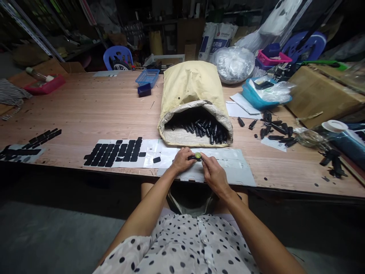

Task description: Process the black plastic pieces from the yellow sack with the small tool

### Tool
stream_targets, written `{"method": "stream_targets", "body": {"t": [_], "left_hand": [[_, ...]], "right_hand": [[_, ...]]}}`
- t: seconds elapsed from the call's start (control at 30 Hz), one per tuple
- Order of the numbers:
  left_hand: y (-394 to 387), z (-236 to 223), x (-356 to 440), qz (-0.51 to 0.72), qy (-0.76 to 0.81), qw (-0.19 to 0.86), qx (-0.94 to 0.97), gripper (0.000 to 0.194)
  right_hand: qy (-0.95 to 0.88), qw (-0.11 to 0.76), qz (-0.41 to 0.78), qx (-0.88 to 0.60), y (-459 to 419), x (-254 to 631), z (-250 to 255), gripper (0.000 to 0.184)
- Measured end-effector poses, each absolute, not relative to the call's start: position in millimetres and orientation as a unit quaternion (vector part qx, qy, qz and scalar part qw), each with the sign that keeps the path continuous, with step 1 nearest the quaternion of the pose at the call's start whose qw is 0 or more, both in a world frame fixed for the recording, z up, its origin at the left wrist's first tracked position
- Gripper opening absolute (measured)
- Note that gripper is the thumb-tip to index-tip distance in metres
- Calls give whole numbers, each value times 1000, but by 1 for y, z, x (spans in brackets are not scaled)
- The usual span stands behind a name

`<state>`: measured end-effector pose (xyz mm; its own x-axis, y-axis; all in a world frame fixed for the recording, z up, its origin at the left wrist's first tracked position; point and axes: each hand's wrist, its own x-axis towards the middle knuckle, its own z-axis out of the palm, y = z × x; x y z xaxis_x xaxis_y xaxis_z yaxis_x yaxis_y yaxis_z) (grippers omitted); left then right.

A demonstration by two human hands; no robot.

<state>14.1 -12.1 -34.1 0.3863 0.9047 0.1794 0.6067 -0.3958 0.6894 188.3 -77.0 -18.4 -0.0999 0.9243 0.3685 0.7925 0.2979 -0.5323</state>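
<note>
My left hand [181, 160] is closed, pinching a small black part [193, 157] near the table's front edge. On that part sits a round yellow-green disc [197, 155]. The fingers of my right hand [215, 173] are closed at the other end of the same part. Exactly how the fingertips grip it is too small to see. Under both hands lies a grey-white board [239, 171]. To the left, rows of flat black rounded pieces [110, 153] rest on a white sheet, with one loose piece [156, 160] nearer my left hand.
Just beyond my hands, a yellow sack [191, 82] lies with its mouth towards me, black elongated parts [212, 131] inside. More black parts [278, 129] are scattered at right by a cardboard box [327, 91] and a blue basin [264, 97]. Small blue baskets [147, 77] stand behind.
</note>
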Motion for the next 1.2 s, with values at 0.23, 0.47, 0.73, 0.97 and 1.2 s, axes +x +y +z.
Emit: {"method": "stream_targets", "body": {"t": [0.23, 0.47, 0.73, 0.97, 1.2], "left_hand": [[-12, -34, 16, 282, 481, 268, 786, 15], [-12, -34, 16, 277, 489, 279, 779, 14], [-18, -23, 19, 249, 512, 262, 779, 18], [-12, -25, 15, 230, 505, 260, 790, 12], [-62, -12, 13, 249, 403, 280, 835, 26]], "right_hand": [[-713, 357, 91, -597, -76, 196, -18, 42], [-712, 331, 82, -614, -76, 210, -22, 41], [-672, 225, -81, -701, -32, 281, -24, 36], [-703, 189, -113, -676, -17, 301, -43, 35], [-698, 192, -97, -683, -17, 295, -45, 35]]}}
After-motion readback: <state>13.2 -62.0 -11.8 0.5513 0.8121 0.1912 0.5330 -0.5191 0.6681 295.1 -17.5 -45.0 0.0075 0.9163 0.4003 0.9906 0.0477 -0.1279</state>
